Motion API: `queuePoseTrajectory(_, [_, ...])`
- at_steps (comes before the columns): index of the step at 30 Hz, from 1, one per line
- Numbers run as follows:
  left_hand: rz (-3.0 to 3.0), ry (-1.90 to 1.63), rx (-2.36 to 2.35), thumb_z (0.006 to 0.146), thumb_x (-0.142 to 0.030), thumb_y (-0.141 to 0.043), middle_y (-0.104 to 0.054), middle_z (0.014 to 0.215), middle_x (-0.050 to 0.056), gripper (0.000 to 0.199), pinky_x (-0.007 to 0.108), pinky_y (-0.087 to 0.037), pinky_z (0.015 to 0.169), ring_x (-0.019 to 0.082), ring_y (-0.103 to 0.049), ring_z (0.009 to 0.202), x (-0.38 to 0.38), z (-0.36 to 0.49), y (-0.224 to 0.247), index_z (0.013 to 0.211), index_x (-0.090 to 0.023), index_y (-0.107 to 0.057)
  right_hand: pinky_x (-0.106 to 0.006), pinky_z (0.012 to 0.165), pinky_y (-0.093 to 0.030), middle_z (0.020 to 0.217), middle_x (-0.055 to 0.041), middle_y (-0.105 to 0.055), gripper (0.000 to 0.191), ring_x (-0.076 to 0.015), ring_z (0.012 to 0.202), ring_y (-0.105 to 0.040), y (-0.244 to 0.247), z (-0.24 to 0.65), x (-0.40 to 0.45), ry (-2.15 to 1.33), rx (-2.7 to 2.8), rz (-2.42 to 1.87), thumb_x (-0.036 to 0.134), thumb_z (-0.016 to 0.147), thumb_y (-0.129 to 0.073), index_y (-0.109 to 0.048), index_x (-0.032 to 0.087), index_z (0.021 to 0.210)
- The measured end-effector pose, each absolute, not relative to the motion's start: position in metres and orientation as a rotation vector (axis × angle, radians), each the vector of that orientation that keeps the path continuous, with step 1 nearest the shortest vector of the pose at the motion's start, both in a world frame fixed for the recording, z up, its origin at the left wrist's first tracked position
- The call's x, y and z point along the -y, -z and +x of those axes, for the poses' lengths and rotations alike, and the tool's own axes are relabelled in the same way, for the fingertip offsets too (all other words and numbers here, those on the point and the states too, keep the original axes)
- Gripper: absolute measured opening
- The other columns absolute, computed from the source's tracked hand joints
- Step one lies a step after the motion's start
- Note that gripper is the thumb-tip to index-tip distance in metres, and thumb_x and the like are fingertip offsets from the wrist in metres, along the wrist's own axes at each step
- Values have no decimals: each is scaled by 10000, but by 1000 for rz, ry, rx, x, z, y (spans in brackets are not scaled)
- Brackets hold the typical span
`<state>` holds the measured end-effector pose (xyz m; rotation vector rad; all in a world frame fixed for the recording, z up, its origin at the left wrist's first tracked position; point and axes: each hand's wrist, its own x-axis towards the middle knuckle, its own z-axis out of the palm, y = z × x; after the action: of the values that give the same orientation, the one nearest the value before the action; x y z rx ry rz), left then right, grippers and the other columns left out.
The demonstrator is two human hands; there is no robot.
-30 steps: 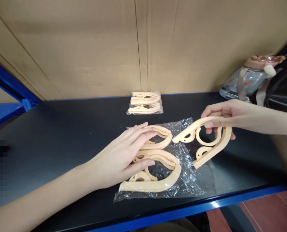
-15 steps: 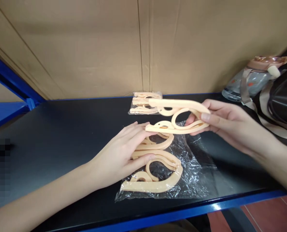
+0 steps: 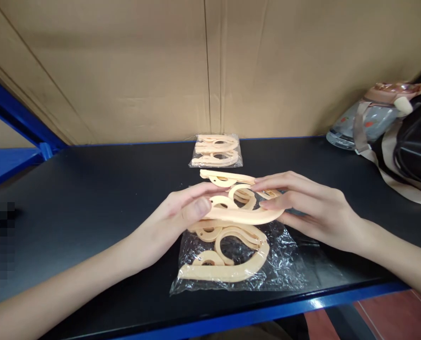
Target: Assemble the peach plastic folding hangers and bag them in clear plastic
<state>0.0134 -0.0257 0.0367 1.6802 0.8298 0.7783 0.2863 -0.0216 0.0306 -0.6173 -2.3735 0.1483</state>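
A cream plastic folding clothes hanger [image 3: 246,216], folded up with curled hook parts, is between my hands above the bench. My left hand [image 3: 175,217] grips its left end, the thumb on the near arm and the fingers behind. My right hand [image 3: 313,208] has its fingers curved round the right end. Just below lies a clear plastic bag [image 3: 284,259] holding more folded hangers [image 3: 228,271] of the same kind; the held hanger covers part of them.
Farther back, another clear bag of hangers [image 3: 217,151] lies by the cardboard wall [image 3: 125,71]. At the right rear a water bottle [image 3: 376,118] with a strap leans against a black bag [image 3: 417,141]. A blue edge [image 3: 267,309] borders the black tabletop [image 3: 90,198].
The hanger has come lower and nearer me, its near arm turned toward me. My left hand has moved from the bagged hangers onto its left end. The right hand's grip has shifted.
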Motion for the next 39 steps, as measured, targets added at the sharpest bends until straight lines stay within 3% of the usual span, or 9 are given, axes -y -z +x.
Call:
queuePoseTrajectory(5, [1457,-783,-903,852,-361,-710,-769,1041,69,296,384,-607,849,256,-734,957,28,22,-42,1101,-202,-687,-374,958,-566,1275,-34,-655,322,-206,1179,-633,-26,283,32,-68,2348,-772,188,928,-596,-582,309,1227])
queuePoseTrajectory(8, [1397,-757,-929,814,-303,-752,-779,996,67,223,348,-626,790,237,-751,884,29,24,-43,999,-186,-709,-372,959,-571,1324,-48,-629,445,-212,1208,-616,-25,279,37,-78,2374,-792,208,946,-567,-478,315,1369])
queuePoseTrajectory(11, [1356,-764,-915,790,-266,-776,-784,977,58,223,329,-631,788,226,-756,866,30,25,-41,989,-186,-717,-440,962,-562,1469,-114,-497,429,-269,1312,-529,-25,274,38,89,2472,-743,217,933,-591,-503,286,1348])
queuePoseTrajectory(14, [1339,-771,-910,796,-208,-766,-784,990,53,212,298,-629,784,208,-759,860,30,26,-39,999,-182,-713,-486,956,-554,1529,-216,-389,478,-320,1355,-470,-24,269,36,148,2513,-697,332,908,-640,-502,178,1339])
queuePoseTrajectory(20, [1330,-779,-949,789,-205,-778,-789,948,48,132,327,-629,804,218,-759,864,31,27,-37,901,-180,-713,-483,972,-534,1464,-226,-476,494,-309,1296,-518,-21,263,35,108,2503,-696,344,906,-637,-494,129,1327])
queuePoseTrajectory(26, [1284,-777,-935,787,-236,-784,-781,1005,69,256,373,-624,841,248,-754,908,31,28,-39,1030,-182,-721,-474,988,-500,1397,-238,-527,505,-311,1253,-529,-22,261,37,159,2480,-662,218,875,-644,-486,78,1334])
queuePoseTrajectory(30, [1272,-797,-954,775,-200,-789,-786,953,43,226,292,-627,782,203,-756,854,30,30,-41,990,-183,-724,-474,968,-500,1384,-249,-526,530,-318,1216,-541,-22,260,37,217,2487,-661,148,840,-650,-482,64,1336])
queuePoseTrajectory(33, [1264,-762,-1053,756,-210,-807,-777,867,21,196,209,-608,655,164,-744,774,29,31,-41,923,-169,-713,-475,946,-505,1368,-261,-530,550,-331,1208,-541,-21,260,38,271,2490,-633,108,816,-652,-474,56,1334])
queuePoseTrajectory(39, [1267,-762,-1084,725,-286,-839,-745,810,15,268,199,-599,586,154,-716,725,32,32,-38,899,-158,-680,-470,942,-510,1355,-257,-538,542,-330,1198,-549,-22,257,39,294,2495,-654,124,829,-647,-472,66,1338])
